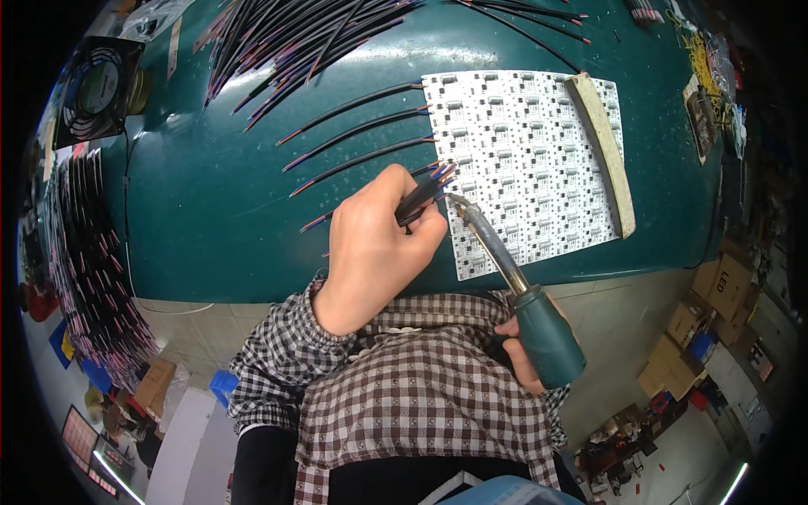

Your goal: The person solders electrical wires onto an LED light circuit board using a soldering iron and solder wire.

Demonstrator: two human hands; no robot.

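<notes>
My left hand (370,248) is closed around a small bunch of black cables (417,200), their stripped ends pointing at the left edge of a white circuit board panel (523,181). In my right hand (523,360) is a soldering iron (549,337) with a green handle; the fingers are partly hidden behind it. Its tip meets the panel's left edge, right beside the cable ends; whether it touches a wire is too small to tell. Further up that edge, several black cables (362,103) with red and blue wires are attached and stretch left over the green tabletop (210,210).
A pale, narrow bar (604,156) lies across the panel's right side. Loose cables (286,42) are heaped at the far side, and another bundle (80,261) hangs over the left edge. A black fan (97,91) stands at the far left. Cardboard boxes (724,286) are stacked beyond the table's right.
</notes>
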